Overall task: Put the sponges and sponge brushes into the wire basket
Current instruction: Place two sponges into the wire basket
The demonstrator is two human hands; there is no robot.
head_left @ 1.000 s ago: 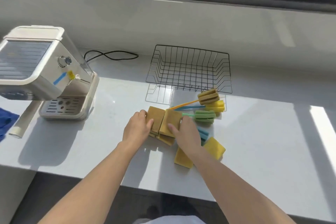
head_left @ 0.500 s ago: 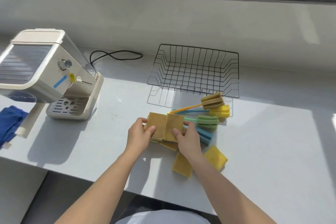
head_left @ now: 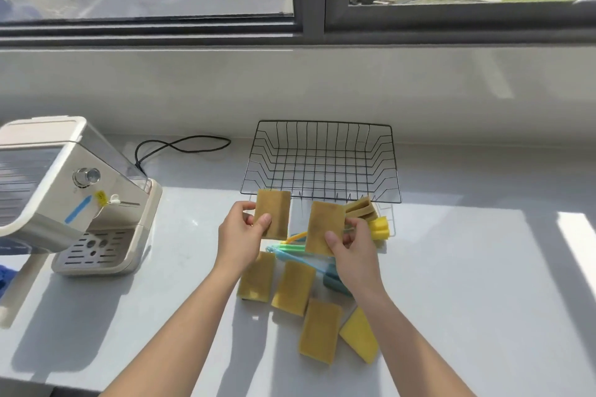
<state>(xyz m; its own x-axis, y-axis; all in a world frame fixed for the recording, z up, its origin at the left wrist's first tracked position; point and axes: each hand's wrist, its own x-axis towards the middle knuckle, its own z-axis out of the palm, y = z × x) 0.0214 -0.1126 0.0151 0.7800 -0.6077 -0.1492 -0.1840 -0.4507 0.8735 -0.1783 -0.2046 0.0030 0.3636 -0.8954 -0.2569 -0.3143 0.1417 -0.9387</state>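
I am holding 2 sponges before the wire basket (head_left: 322, 161).
Left hand (head_left: 240, 237) is pinching the left sponge (head_left: 274, 213); right hand (head_left: 356, 246) is pinching the right sponge (head_left: 324, 227).

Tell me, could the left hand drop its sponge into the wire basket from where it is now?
Probably yes. The left hand holds its sponge just in front of the wire basket's near rim; the basket is open-topped and looks empty, and nothing stands between them. A short forward move should do.
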